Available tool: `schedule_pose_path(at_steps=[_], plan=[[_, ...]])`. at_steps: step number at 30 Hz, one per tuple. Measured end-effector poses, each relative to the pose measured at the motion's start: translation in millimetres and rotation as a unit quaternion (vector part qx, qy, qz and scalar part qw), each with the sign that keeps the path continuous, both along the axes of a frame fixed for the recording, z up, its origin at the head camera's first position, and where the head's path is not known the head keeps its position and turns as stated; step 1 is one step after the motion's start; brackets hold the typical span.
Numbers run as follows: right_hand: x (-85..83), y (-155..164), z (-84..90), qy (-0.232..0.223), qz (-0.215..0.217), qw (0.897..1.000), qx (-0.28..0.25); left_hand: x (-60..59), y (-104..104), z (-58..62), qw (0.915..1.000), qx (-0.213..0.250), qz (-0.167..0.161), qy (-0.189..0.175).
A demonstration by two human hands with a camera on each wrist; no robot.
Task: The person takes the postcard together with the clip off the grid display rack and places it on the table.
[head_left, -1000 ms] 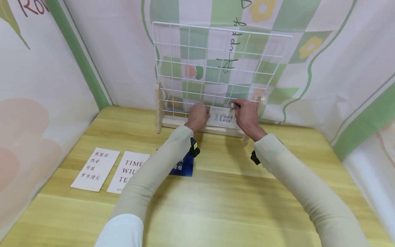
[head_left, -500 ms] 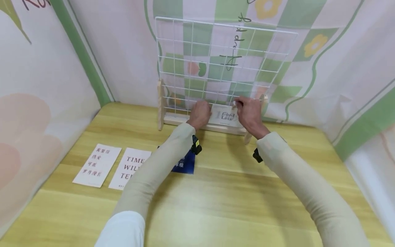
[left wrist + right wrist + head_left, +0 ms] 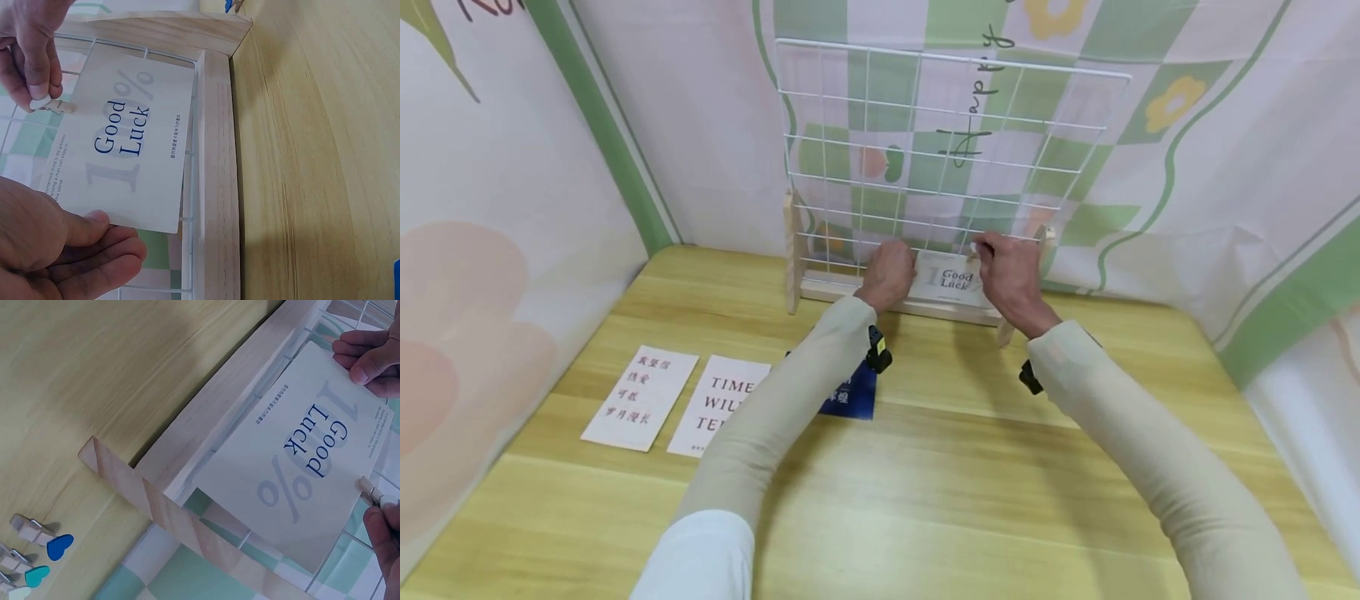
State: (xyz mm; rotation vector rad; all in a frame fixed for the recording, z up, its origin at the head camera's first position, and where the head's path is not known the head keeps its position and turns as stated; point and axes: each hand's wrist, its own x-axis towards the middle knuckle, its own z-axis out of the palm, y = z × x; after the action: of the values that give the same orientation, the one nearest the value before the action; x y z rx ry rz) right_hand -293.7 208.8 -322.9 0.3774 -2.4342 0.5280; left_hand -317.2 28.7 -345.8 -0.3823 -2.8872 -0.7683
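Note:
A white "Good Luck" card [image 3: 955, 279] lies against the lower part of a white wire grid [image 3: 955, 59]. My left hand [image 3: 889, 273] pinches one side edge of it, thumb on the printed face, as the left wrist view shows. At the card's upper edge, my right hand [image 3: 1013, 279] pinches a small wooden clothespin [image 3: 61, 107] with a white end piece. The clothespin's jaws are right at the card's edge, over a grid wire. Fingers partly hide the clothespin in the head view.
Wooden feet [image 3: 791, 250] and a wooden base bar [image 3: 219, 175] hold the grid. Two white text cards [image 3: 640, 398] and a blue card [image 3: 853, 398] lie on the table [image 3: 970, 500], partly behind the left sleeve. Several heart-topped clothespins [image 3: 34, 531] lie beside the stand.
The head view has shifted slightly, so the scene sits a little higher and further right. Both hands stay at the card and grid with almost the same grip.

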Motion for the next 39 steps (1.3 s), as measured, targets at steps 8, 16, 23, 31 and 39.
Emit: schedule_pose_path(at_steps=[8, 16, 23, 31, 39], plan=[[2.0, 0, -1.0, -0.002, 0.003, 1.000, -0.007, 2.2, -1, 0.7, 1.0000, 0.001, -0.004, -0.005], [4.7, -1, -2.2, 0.019, 0.008, 1.000, -0.005, 2.6, -3, 1.2, 1.0000, -0.004, -0.006, -0.003], [7.6, -1, -3.2, 0.036, 0.022, 0.999, -0.012, 4.1, -6, 2.4, 0.9995, -0.028, -0.007, -0.013], [11.4, 3, -2.6, 0.048, 0.028, 0.998, -0.013, 6.4, -12, 5.2, 0.9978, -0.060, -0.026, -0.006], [14.5, 5, -2.9, 0.043, 0.034, 0.998, -0.026, 13.3, -22, 4.0, 0.9981, -0.044, -0.032, -0.029]])
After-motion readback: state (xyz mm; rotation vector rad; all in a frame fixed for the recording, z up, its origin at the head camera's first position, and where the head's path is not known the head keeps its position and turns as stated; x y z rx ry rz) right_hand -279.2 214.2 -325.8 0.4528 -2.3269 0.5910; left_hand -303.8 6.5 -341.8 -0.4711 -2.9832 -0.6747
